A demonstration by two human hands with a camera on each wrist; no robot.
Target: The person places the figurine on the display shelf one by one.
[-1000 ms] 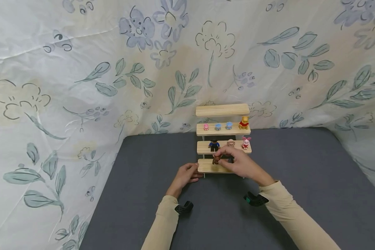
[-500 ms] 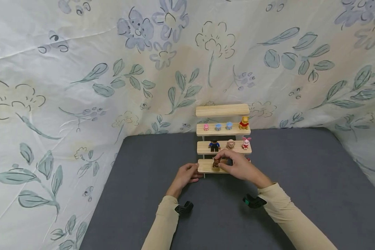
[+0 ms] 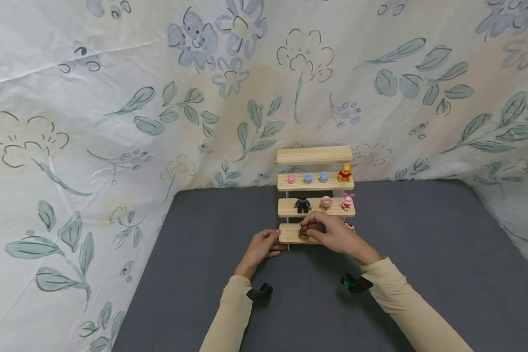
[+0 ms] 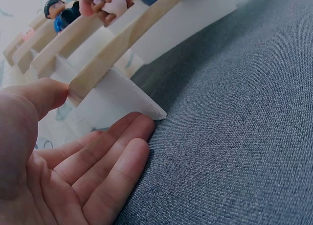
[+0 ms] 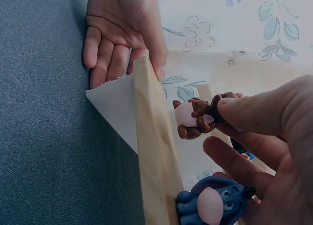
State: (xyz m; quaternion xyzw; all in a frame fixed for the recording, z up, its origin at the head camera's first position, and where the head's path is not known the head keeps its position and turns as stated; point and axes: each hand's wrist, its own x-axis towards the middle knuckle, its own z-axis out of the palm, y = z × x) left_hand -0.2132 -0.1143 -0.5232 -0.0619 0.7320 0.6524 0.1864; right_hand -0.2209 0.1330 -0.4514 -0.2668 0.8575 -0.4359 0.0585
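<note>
My right hand pinches a small brown bear-like figurine with a pale belly between thumb and fingers. The figurine is at the lowest board of a wooden tiered shelf, left of its middle. Whether its feet touch the board is hard to tell. Beneath the right fingers, a blue donkey figurine stands on that board; the hand hides it in the head view. My left hand is at the board's left end, its thumb touching the wood and its nearly straight fingers by the white side support.
On the second board stand a dark-blue-clad figure, a beige figurine and a pink piglet. Higher up are small pink and blue figurines and a yellow bear. The floral cloth hangs behind the grey table.
The right hand has lowered the brown figurine slightly toward the bottom board, uncovering the beige figurine and a red-and-white thing at the right end. The left hand stays put.
</note>
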